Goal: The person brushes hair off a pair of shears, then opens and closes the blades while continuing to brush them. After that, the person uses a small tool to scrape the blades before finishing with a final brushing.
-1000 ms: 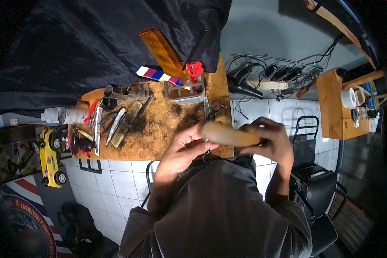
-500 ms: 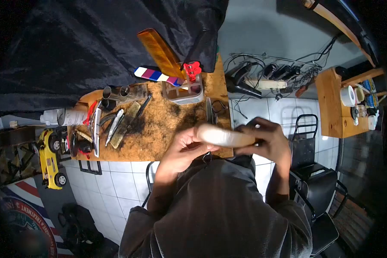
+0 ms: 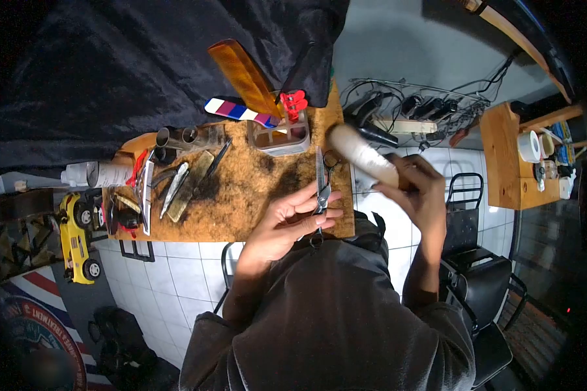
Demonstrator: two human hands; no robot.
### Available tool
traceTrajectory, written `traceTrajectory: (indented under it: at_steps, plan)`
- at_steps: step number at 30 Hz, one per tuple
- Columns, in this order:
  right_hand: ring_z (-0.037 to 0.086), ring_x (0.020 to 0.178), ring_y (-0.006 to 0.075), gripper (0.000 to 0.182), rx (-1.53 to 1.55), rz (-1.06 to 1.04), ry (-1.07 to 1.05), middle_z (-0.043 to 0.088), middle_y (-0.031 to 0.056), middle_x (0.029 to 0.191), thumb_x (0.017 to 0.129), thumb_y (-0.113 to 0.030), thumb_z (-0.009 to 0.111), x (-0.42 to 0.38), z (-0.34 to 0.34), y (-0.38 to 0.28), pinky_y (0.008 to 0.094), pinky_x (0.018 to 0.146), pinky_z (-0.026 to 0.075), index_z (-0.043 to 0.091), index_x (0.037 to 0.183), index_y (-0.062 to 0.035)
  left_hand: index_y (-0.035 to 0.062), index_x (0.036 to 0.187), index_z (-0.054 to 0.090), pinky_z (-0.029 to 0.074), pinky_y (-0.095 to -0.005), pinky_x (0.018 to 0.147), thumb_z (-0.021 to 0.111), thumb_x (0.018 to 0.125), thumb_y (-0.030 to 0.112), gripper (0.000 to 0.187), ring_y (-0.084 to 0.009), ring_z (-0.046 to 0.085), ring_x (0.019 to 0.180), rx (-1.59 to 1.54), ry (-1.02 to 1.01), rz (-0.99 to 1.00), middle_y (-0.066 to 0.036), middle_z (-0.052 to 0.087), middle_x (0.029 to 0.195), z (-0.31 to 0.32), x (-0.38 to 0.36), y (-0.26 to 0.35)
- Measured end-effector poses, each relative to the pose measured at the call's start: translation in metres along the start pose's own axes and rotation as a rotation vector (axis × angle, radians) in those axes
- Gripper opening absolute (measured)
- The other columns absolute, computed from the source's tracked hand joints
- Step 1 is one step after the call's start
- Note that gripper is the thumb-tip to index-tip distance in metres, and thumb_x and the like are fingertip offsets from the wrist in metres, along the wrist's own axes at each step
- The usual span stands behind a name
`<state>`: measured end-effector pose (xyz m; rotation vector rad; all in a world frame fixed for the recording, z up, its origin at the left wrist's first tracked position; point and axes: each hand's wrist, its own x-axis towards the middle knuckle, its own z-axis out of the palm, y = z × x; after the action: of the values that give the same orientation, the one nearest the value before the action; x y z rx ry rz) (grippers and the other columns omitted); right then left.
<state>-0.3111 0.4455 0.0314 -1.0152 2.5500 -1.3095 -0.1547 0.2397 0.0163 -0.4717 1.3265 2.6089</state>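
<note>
A pair of thinning scissors (image 3: 321, 199) rests across the fingers of my left hand (image 3: 284, 223), its toothed blade pointing away from me. The thumb presses on it and a finger ring hangs near my body. My right hand (image 3: 424, 189) is closed round a duster brush with pale bristles (image 3: 365, 154), held up over the right edge of the table and blurred by motion. Just beyond the scissors, a dark ring handle (image 3: 331, 158) shows on the hair-strewn wooden table (image 3: 254, 179).
A clear divided box (image 3: 280, 144) holds a brown comb (image 3: 241, 72), a striped comb (image 3: 238, 112) and red clips (image 3: 294, 104). Razors and combs lie left, near a spray bottle (image 3: 111, 176). Hair dryers and clippers (image 3: 404, 107) hang on the right; black chairs (image 3: 479, 287) stand below.
The brush has swung away from my left hand, up and to the right, with my right hand. The scissors in my left hand are now uncovered.
</note>
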Motion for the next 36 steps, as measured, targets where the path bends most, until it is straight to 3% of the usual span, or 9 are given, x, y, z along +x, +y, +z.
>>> traceTrajectory:
  at_steps: [2,8,13,16,20,27,33,34,36]
  plan:
    - [0.067,0.072,0.0230,0.052,0.051,0.080,0.123,0.065,0.0131,0.087,0.063,-0.022,0.087,0.001,0.001,0.001,0.0312,0.061,0.054,0.069,0.106,0.0005,0.0007,0.143,0.036,0.049,-0.0395,0.099,0.058,0.092,0.000,0.056,-0.0266,0.059,0.116,0.010,-0.004,0.017,-0.019,0.053,0.134,0.000,0.000,-0.001]
    - [0.067,0.081,0.0214,0.053,0.104,-0.182,-0.375,0.067,0.0121,0.090,0.056,-0.021,0.090,-0.004,-0.004,0.003,0.0349,0.070,0.054,0.071,0.101,0.0002,0.0006,0.144,0.036,0.050,-0.0381,0.098,0.056,0.092,-0.004,0.055,-0.0268,0.057,0.118,0.152,-0.076,0.101,-0.020,0.055,0.132,-0.018,0.005,-0.011]
    - [0.067,0.071,0.0237,0.051,0.002,-0.020,0.068,0.066,0.0148,0.086,0.065,-0.021,0.087,0.003,0.002,-0.002,0.0320,0.061,0.053,0.069,0.107,0.0012,-0.0010,0.142,0.038,0.049,-0.0374,0.099,0.056,0.092,-0.004,0.054,-0.0263,0.058,0.117,0.065,-0.025,0.051,-0.020,0.055,0.132,0.000,0.003,0.002]
    - [0.067,0.072,0.0227,0.050,0.053,-0.029,0.041,0.066,0.0143,0.087,0.064,-0.020,0.087,0.002,-0.005,-0.004,0.0314,0.060,0.052,0.069,0.106,0.0014,-0.0007,0.143,0.038,0.049,-0.0369,0.098,0.057,0.091,-0.005,0.055,-0.0256,0.059,0.115,0.004,-0.006,0.048,-0.020,0.055,0.132,0.000,0.004,0.001]
    - [0.069,0.080,0.0228,0.054,0.150,-0.265,-0.327,0.067,0.0126,0.090,0.061,-0.023,0.089,-0.003,-0.001,0.009,0.0347,0.067,0.055,0.069,0.106,0.0002,-0.0002,0.143,0.038,0.050,-0.0368,0.097,0.059,0.089,-0.006,0.058,-0.0255,0.061,0.112,0.091,-0.052,0.133,-0.020,0.055,0.132,-0.016,0.006,-0.013]
    - [0.065,0.073,0.0201,0.051,0.096,0.014,0.143,0.065,0.0154,0.086,0.068,-0.018,0.085,0.006,0.003,-0.006,0.0294,0.062,0.051,0.067,0.110,0.0043,-0.0016,0.141,0.039,0.049,-0.0401,0.100,0.060,0.089,-0.004,0.056,-0.0305,0.057,0.119,-0.071,-0.047,0.076,-0.022,0.055,0.130,-0.001,0.006,-0.001]
    - [0.065,0.070,0.0210,0.054,0.102,-0.066,-0.033,0.065,0.0146,0.085,0.068,-0.025,0.085,-0.005,0.006,-0.009,0.0302,0.062,0.051,0.067,0.112,0.0013,-0.0035,0.144,0.032,0.042,-0.0457,0.107,0.051,0.099,0.019,0.054,-0.0312,0.048,0.129,-0.323,-0.041,0.137,-0.024,0.044,0.141,-0.007,0.010,-0.005]
    - [0.066,0.069,0.0239,0.053,0.085,-0.040,-0.087,0.065,0.0142,0.086,0.069,-0.028,0.084,-0.009,0.009,-0.011,0.0318,0.062,0.052,0.068,0.111,-0.0023,-0.0029,0.146,0.028,0.037,-0.0449,0.110,0.040,0.101,0.040,0.063,-0.0328,0.041,0.134,-0.354,-0.091,0.178,-0.023,0.039,0.145,-0.009,0.011,-0.009]
    - [0.066,0.069,0.0254,0.051,0.077,-0.039,-0.258,0.065,0.0136,0.086,0.070,-0.032,0.083,-0.017,0.010,-0.011,0.0331,0.062,0.053,0.069,0.111,-0.0050,-0.0040,0.147,0.024,0.036,-0.0420,0.112,0.033,0.099,0.054,0.076,-0.0347,0.037,0.136,-0.590,-0.100,0.174,-0.024,0.037,0.146,-0.013,0.011,-0.004]
